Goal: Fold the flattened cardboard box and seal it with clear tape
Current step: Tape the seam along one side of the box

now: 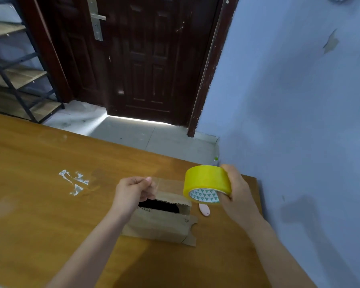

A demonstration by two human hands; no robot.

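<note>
Two bare forearms reach in from the bottom edge, with no sleeves, watch, rings or gloves showing on either. The left hand and right hand are bare too. One short, unpainted nail shows on the left hand's thumb.

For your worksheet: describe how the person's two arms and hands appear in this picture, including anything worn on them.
Both arms come in from the bottom edge, bare as far as the frame shows: no sleeves in view. The left hand and the right hand wear no gloves, and no rings, watch or bracelet can be seen on the fingers or wrists. The nails look short and unpainted, though the picture is slightly blurred.
</note>
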